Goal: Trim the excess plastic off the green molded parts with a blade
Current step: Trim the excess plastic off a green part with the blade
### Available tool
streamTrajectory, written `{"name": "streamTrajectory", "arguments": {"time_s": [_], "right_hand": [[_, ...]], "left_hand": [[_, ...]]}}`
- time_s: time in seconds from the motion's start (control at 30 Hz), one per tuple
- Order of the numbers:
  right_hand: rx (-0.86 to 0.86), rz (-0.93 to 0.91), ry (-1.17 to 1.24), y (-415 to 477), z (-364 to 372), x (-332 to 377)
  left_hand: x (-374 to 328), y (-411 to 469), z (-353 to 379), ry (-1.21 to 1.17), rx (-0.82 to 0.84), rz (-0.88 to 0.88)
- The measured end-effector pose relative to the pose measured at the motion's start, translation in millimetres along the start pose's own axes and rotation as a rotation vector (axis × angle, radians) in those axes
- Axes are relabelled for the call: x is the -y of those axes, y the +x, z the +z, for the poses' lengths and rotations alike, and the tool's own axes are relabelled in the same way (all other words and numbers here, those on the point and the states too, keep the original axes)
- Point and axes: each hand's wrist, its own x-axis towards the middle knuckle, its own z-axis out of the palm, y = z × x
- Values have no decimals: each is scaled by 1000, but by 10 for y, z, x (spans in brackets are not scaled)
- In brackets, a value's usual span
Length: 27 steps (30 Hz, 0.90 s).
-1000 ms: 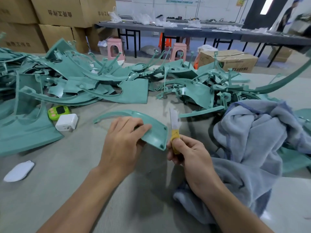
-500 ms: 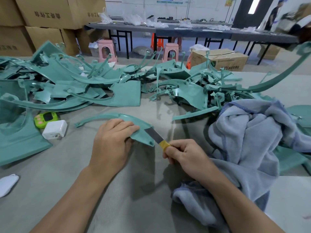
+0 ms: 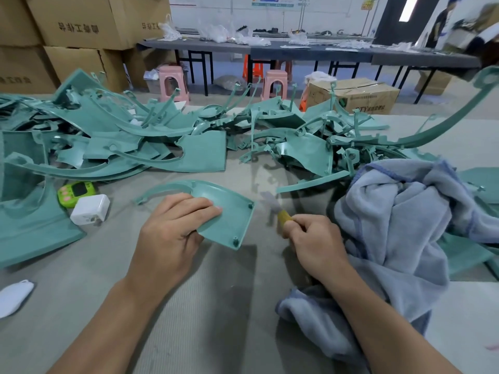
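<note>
Bare table (image 3: 221, 306) near; green parts pile (image 3: 167, 141) behind, towel (image 3: 405, 225) right.

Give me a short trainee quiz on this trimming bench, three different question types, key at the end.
1. True or false: the right hand grips the blade while the left hand holds a green part.
2. What lies just right of the right hand? A) blue towel B) red toolbox C) metal bucket
3. Fill in: the blade's handle wrap is ____.
Key: 1 true; 2 A; 3 yellow.
</note>
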Motion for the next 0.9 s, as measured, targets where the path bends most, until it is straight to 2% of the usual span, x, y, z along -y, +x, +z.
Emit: {"name": "streamTrajectory", "arguments": {"time_s": [0.03,0.1,0.17,0.2,0.27,0.3,0.33,0.4,0.47,0.5,0.6,0.67,0.8,0.9], "right_hand": [[30,-53,133,-24,-21,26],[228,-140,339,-85,-45,87],[329,-97,221,-144,-2,100],[268,-46,56,-124,22,61],[36,56,-281,-75,1,39],[-43,57,-282,-74,-6,39],[-50,14,-171,-91,-11,45],[114,-96,154,-161,-27,109],[271,-137,204,-263,4,149],[253,-107,120,-259,26,123],[3,68,-245,-122,8,37],[-73,113,-232,-87,-12,-3],[-60,123,-195,-190,3,51],[-224,85,-314,-228,-35,138]], "left_hand": [[1,1,-10,5,6,5],[-7,7,-24,0,5,12],[-24,7,-26,-4,-4,17],[-33,7,-22,-6,-6,20],[-43,1,-12,-5,-10,18],[-42,0,-15,-3,-12,15],[-41,0,-15,-2,-10,12],[-43,1,-12,2,-8,4],[-55,-5,-8,3,-6,8],[-59,-7,-10,-3,-6,19],[-59,-12,-21,-17,-4,3],[-72,-3,-29,-4,1,-22],[-144,19,-42,10,24,-7],[-200,33,-42,1,49,-22]]}}
